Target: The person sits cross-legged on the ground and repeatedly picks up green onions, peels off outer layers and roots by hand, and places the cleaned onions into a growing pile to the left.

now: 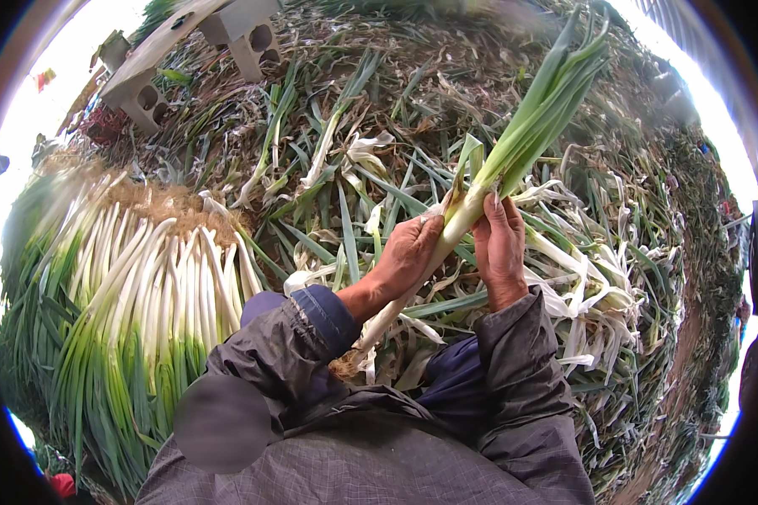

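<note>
A long green onion stalk point(453, 228) lies slantwise across my lap, its roots near my body and its green leaves point(540, 120) pointing to the upper right. My left hand point(412, 249) is closed around the white shaft. Higher up, the fingers and thumb of my right hand point(500, 243) pinch the stalk where white turns to green. A loose, partly peeled outer leaf point(466, 161) stands off the stalk between the two hands. The far side of the stalk is hidden.
At the left lies a large pile of green onions point(158, 284), roots away from me. Peeled leaf scraps point(584, 284) cover the ground ahead and right. Several loose stalks point(321, 148) lie farther ahead. A board point(158, 47) rests on hollow blocks point(144, 101) at the upper left.
</note>
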Demonstrator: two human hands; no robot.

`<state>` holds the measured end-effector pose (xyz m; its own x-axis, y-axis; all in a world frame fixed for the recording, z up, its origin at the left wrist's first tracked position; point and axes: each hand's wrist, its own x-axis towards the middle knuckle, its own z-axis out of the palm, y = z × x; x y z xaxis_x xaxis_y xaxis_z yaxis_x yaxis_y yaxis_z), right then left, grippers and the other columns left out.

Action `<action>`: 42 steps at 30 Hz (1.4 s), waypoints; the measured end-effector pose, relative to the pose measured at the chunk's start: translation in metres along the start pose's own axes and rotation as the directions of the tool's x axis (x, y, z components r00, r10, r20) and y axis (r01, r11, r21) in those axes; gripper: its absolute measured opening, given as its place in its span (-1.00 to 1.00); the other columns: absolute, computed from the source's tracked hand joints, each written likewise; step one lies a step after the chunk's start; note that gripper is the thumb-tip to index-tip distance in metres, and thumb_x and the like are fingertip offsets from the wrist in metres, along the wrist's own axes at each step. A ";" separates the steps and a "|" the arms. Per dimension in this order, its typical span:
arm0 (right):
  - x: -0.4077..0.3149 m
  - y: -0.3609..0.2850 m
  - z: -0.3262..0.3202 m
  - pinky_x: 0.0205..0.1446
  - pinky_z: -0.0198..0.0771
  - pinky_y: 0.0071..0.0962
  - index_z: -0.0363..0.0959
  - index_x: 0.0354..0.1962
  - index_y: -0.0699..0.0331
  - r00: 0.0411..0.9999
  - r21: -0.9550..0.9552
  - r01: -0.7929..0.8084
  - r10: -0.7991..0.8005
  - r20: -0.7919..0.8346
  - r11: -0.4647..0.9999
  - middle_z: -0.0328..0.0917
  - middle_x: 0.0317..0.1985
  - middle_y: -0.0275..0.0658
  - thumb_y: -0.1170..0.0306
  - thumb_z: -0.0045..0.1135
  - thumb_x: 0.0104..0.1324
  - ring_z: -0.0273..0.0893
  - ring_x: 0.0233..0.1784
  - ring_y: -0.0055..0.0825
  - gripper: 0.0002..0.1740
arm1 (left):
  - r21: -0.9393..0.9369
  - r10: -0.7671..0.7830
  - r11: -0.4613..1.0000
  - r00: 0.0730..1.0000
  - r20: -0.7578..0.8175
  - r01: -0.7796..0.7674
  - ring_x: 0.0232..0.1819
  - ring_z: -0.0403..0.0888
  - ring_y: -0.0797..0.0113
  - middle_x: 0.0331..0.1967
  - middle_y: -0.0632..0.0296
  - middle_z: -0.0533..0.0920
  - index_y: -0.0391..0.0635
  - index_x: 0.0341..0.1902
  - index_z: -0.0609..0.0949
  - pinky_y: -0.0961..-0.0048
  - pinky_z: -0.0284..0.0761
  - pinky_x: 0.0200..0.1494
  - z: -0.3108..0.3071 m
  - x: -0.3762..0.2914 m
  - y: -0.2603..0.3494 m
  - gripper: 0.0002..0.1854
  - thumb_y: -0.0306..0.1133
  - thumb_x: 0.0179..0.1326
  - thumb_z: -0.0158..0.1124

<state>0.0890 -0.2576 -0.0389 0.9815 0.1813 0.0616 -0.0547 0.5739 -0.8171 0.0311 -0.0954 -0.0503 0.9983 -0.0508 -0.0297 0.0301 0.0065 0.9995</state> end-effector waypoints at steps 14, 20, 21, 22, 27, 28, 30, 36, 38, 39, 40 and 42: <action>0.004 0.011 0.021 0.10 0.46 -0.39 0.40 0.06 0.32 0.990 -0.046 -0.036 0.030 -0.139 0.998 0.44 -0.42 -0.38 0.23 0.15 0.46 0.45 -0.30 -0.54 -0.62 | 0.259 0.114 0.965 0.962 -0.249 -0.048 -0.40 0.59 0.12 -0.43 -0.06 0.62 -0.32 -0.12 0.55 0.20 0.49 -0.28 0.011 -0.001 -0.004 -0.63 -0.17 0.54 0.05; 0.008 0.012 0.016 0.07 0.49 -0.29 0.34 -0.04 0.32 0.965 0.114 0.035 -0.003 -0.264 0.993 0.40 -0.43 -0.33 0.25 0.02 0.42 0.43 -0.33 -0.48 -0.68 | -0.152 -0.264 0.939 0.931 0.253 0.308 -0.45 0.60 0.49 -0.41 0.22 0.67 -0.21 -0.07 0.63 0.52 0.48 -0.41 0.008 0.000 -0.004 -0.43 0.16 0.48 0.06; 0.008 0.012 0.016 0.07 0.48 -0.30 0.33 -0.03 0.33 0.967 0.116 0.025 0.005 -0.255 0.993 0.43 -0.41 -0.31 0.24 0.00 0.42 0.46 -0.30 -0.46 -0.67 | -0.182 -0.278 0.925 0.920 0.276 0.334 -0.46 0.60 0.49 -0.42 0.23 0.67 -0.21 -0.08 0.64 0.52 0.49 -0.42 0.010 -0.001 -0.004 -0.42 0.17 0.46 0.08; 0.007 0.012 0.016 0.07 0.48 -0.31 0.33 0.00 0.34 0.965 0.106 0.000 0.027 -0.260 0.994 0.47 -0.37 -0.29 0.25 -0.01 0.43 0.51 -0.26 -0.44 -0.65 | -0.238 -0.261 0.914 0.924 0.279 0.330 -0.48 0.61 0.49 -0.42 0.23 0.68 -0.21 -0.09 0.64 0.53 0.49 -0.43 0.012 -0.003 -0.004 -0.41 0.18 0.45 0.09; 0.005 0.013 0.023 -0.09 0.53 -0.37 0.36 -0.02 0.39 0.962 -0.059 0.050 -0.064 -0.266 0.997 0.50 -0.38 -0.25 0.30 0.03 0.43 0.51 -0.34 -0.49 -0.67 | -0.420 -0.156 0.895 0.988 0.018 0.149 -0.54 0.51 0.54 -0.52 0.28 0.63 -0.24 -0.19 0.67 0.53 0.40 -0.49 0.028 -0.002 -0.014 -0.57 -0.05 0.50 0.14; 0.004 0.011 0.025 -0.15 0.52 -0.38 0.35 -0.04 0.38 0.970 -0.055 0.047 -0.059 -0.235 0.997 0.45 -0.41 -0.28 0.28 0.02 0.43 0.47 -0.40 -0.52 -0.68 | -0.353 -0.224 0.915 0.974 -0.036 0.197 -0.53 0.46 0.54 -0.49 0.27 0.63 -0.28 -0.22 0.68 0.49 0.37 -0.48 0.026 0.001 -0.016 -0.59 -0.13 0.51 0.12; 0.003 0.005 0.026 -0.27 0.48 -0.40 0.33 -0.06 0.35 0.980 -0.033 0.055 -0.060 -0.189 0.998 0.37 -0.47 -0.35 0.26 0.00 0.44 0.38 -0.49 -0.56 -0.69 | -0.153 -0.167 0.978 0.975 -0.147 0.144 -0.51 0.45 0.53 -0.45 0.23 0.66 -0.27 -0.23 0.70 0.50 0.40 -0.44 0.023 0.002 -0.021 -0.55 -0.15 0.56 0.01; 0.019 -0.039 -0.005 -0.58 0.16 -0.53 0.28 -0.20 0.16 0.899 0.025 0.204 -0.177 -0.401 0.979 0.19 -0.60 -0.49 0.15 -0.02 0.42 0.17 -0.66 -0.67 -0.74 | -0.517 -0.004 0.855 0.997 -0.079 -0.038 -0.44 0.62 0.43 -0.45 0.20 0.71 -0.12 -0.31 0.51 0.40 0.64 -0.23 0.012 -0.007 -0.005 -0.57 -0.10 0.62 -0.15; 0.027 -0.058 -0.034 -0.60 0.08 -0.55 0.27 -0.25 0.10 0.864 0.035 0.242 -0.199 -0.462 0.970 0.16 -0.62 -0.52 0.12 -0.01 0.41 0.10 -0.69 -0.70 -0.75 | -0.528 0.077 0.842 0.994 -0.081 -0.108 -0.56 0.61 0.42 -0.62 0.29 0.61 -0.07 -0.31 0.48 0.28 0.69 -0.39 -0.001 -0.014 0.004 -0.61 -0.13 0.62 -0.14; 0.030 -0.067 -0.050 -0.60 0.06 -0.57 0.26 -0.31 0.08 0.837 0.071 0.251 -0.180 -0.517 0.965 0.16 -0.63 -0.52 0.12 0.03 0.39 0.09 -0.69 -0.70 -0.74 | -0.608 0.003 0.792 0.996 -0.089 -0.057 -0.67 0.46 0.47 -0.71 0.38 0.46 -0.07 -0.30 0.47 0.39 0.61 -0.55 -0.010 -0.018 0.006 -0.63 -0.14 0.62 -0.14; 0.031 -0.077 -0.068 -0.60 0.06 -0.56 0.25 -0.34 0.07 0.808 0.032 0.269 -0.207 -0.552 0.963 0.15 -0.64 -0.53 0.11 0.06 0.38 0.08 -0.70 -0.70 -0.73 | -0.527 -0.007 0.847 0.990 -0.144 -0.071 -0.76 0.27 0.56 -0.74 0.46 0.34 -0.05 -0.30 0.45 0.51 0.42 -0.71 -0.021 -0.021 0.008 -0.64 -0.13 0.61 -0.12; 0.028 -0.095 -0.105 -0.59 0.06 -0.54 0.25 -0.39 0.05 0.743 -0.009 0.291 -0.232 -0.628 0.957 0.15 -0.65 -0.54 0.10 0.09 0.37 0.09 -0.70 -0.69 -0.70 | -0.356 -0.046 0.934 0.998 -0.053 0.024 -0.80 0.13 0.65 -0.76 0.51 0.31 0.04 -0.39 0.46 0.65 0.04 -0.81 -0.051 -0.030 0.006 -0.62 -0.08 0.59 -0.07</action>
<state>0.1407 -0.3912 -0.0197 0.8573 -0.4995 -0.1244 0.2346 0.5943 -0.7693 0.0041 -0.0431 -0.0437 0.9971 0.0019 -0.0756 0.0698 0.3602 0.9302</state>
